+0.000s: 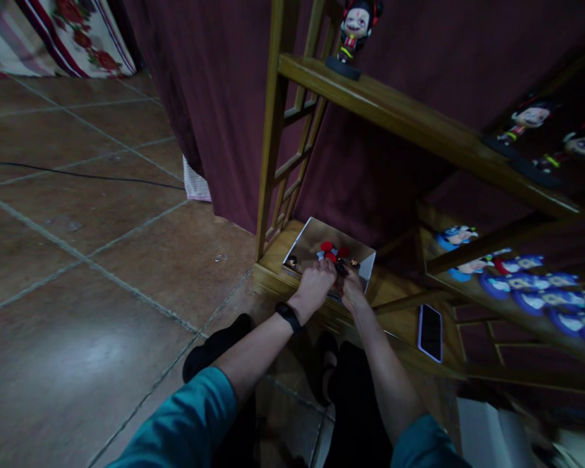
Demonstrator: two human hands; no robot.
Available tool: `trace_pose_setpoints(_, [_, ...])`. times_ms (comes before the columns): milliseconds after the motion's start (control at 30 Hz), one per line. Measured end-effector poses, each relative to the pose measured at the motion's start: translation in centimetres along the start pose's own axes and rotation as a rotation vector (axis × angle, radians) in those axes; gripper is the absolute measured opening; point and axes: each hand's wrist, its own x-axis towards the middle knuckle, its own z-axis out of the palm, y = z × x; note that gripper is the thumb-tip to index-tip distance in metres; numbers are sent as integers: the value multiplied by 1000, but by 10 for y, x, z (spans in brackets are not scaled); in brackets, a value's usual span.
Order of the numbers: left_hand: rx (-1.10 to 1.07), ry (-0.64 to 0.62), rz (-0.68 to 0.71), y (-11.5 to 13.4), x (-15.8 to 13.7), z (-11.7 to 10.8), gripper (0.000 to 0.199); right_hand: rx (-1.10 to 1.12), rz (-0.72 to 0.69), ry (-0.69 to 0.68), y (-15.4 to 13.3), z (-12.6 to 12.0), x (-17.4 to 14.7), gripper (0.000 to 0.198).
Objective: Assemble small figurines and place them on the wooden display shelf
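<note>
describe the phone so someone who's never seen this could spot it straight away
Start at the wooden shelf unit and go down to its lowest board. The phone lies flat there, just right of the right hand. Unlike the colourful figurines nearby, it is a thin dark slab with a pale rim.

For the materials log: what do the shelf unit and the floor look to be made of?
Shelf unit: looks like varnished wood, golden-brown with a soft sheen along its rails. Floor: seems glazed brown tile, with pale grout lines and glossy reflections.
</note>
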Motion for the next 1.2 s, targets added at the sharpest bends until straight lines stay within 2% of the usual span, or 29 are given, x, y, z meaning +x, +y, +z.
trace_pose_setpoints(133, [-118,-6,-34,-5,-1,2,27,-18,8,-3,0,2,-2,39])
trace_pose_setpoints(267, [-360,17,-171,-17,4,8,33,-26,-34,-68,-4,4,-5,34])
trace_pose_setpoints(433, [-814,38,-315,-30,18,17,36,23,-11,-77,-12,5,-6,33])
trace_pose_setpoints(600, [-1313,71,-478,-28,23,26,33,87,4,-53,-18,3,-7,35])
trace_pose_setpoints(767, [-1716,-107,-606,-29,23,28,27,116,10,-58,-20,-4,-3,34])
trace_pose_setpoints(833, [-1783,-156,-636,-30,24,25,19,114,10,-64,-20,-6,-2,33])
trace_pose_setpoints(933, [-1779,-166,-678,-31,24,19,12,97,8,-75,-20,-7,-1,32])
trace_pose_setpoints(1200, [-1749,-150,-738,-29,22,13,12,69,-23,-147,-24,2,-7,31])
